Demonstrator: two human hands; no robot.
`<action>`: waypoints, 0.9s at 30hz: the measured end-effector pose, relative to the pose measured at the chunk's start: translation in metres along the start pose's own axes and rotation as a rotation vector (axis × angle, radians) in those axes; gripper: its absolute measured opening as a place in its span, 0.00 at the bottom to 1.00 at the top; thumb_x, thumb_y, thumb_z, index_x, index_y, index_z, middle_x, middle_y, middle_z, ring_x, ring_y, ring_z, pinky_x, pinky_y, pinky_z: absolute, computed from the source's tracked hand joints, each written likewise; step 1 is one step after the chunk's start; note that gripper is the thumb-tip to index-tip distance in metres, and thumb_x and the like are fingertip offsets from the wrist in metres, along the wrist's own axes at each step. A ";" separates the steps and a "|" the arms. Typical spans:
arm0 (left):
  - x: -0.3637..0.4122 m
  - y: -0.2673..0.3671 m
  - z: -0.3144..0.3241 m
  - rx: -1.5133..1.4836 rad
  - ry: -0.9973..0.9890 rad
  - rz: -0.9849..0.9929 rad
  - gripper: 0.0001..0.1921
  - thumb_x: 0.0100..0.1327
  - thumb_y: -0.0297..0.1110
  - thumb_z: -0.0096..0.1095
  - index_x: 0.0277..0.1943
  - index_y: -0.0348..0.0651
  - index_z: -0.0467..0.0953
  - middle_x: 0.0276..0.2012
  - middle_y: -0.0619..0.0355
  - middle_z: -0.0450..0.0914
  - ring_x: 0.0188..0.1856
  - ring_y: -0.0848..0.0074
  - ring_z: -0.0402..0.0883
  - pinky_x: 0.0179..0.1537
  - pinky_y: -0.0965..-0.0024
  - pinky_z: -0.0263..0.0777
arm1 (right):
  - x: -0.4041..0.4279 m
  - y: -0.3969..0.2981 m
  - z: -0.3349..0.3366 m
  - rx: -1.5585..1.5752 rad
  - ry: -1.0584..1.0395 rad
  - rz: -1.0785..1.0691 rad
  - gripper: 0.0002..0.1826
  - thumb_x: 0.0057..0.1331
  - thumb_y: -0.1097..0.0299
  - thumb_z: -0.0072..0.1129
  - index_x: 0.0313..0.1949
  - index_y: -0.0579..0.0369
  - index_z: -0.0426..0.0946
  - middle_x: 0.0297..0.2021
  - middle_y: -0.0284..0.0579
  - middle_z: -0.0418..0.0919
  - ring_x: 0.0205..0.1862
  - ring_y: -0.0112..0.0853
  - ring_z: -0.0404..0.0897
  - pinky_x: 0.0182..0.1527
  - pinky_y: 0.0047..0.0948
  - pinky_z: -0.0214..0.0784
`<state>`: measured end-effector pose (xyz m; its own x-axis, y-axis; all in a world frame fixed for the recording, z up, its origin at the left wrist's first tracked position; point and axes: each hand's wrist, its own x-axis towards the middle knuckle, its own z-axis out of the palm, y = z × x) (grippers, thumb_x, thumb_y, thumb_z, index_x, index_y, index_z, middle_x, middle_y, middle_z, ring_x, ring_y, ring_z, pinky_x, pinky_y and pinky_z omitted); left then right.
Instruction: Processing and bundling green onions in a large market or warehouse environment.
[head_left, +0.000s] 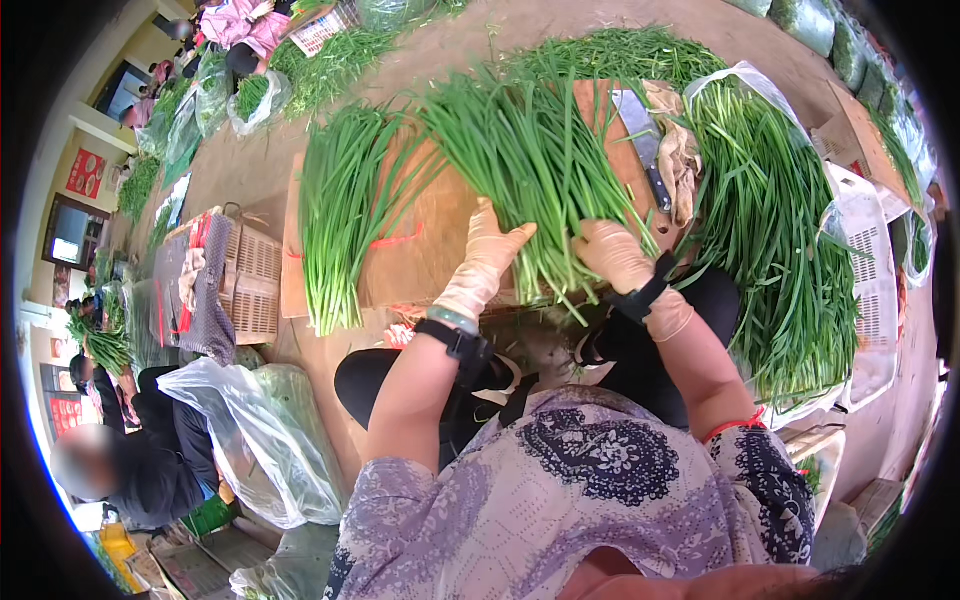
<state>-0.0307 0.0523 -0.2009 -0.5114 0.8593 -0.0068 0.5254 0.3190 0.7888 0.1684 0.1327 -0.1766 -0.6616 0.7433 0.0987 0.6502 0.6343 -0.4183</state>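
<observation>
Both my hands wear pale gloves and hold a loose bundle of long green garlic chives (525, 165) over a wooden board (412, 262). My left hand (491, 247) grips the bundle's left side near the pale stem ends, thumb pointing right. On its right side, my right hand (613, 251) is closed around stems; its fingertips are partly hidden. A second bunch of chives (335, 217) lies on the board's left part. A cleaver with a black handle (643, 142) rests at the board's right, beside a crumpled beige cloth (677, 157).
A big heap of chives (780, 247) in clear plastic stands right of the board, beside a white plastic crate (866, 300). Loose greens (622, 56) cover the floor beyond. At left are a cloth-covered crate (251, 289), a clear bag (262, 442) and a seated person (142, 480).
</observation>
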 end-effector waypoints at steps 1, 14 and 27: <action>-0.001 0.010 -0.003 -0.023 0.000 0.026 0.50 0.46 0.50 0.73 0.63 0.23 0.56 0.55 0.34 0.70 0.58 0.52 0.71 0.58 0.64 0.65 | 0.005 0.003 -0.010 0.012 -0.028 0.062 0.15 0.58 0.57 0.52 0.29 0.58 0.77 0.27 0.58 0.78 0.32 0.52 0.78 0.37 0.49 0.69; -0.060 -0.024 -0.100 -0.305 -0.087 -0.383 0.16 0.61 0.30 0.59 0.52 0.40 0.75 0.33 0.59 0.80 0.29 0.82 0.75 0.31 0.79 0.69 | -0.010 -0.045 -0.210 0.265 0.963 -0.402 0.12 0.63 0.71 0.58 0.46 0.54 0.78 0.34 0.45 0.82 0.29 0.36 0.78 0.30 0.25 0.70; -0.029 0.009 -0.023 -0.539 -0.109 -0.500 0.22 0.55 0.34 0.67 0.48 0.33 0.69 0.30 0.48 0.80 0.25 0.70 0.79 0.26 0.68 0.74 | -0.027 -0.079 -0.027 -0.359 0.160 -0.270 0.24 0.51 0.47 0.64 0.35 0.56 0.73 0.22 0.41 0.73 0.23 0.35 0.76 0.24 0.33 0.69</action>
<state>-0.0273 0.0213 -0.1792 -0.5168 0.7066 -0.4834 -0.1738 0.4663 0.8674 0.1446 0.0683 -0.1219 -0.7774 0.5472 0.3102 0.5692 0.8218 -0.0232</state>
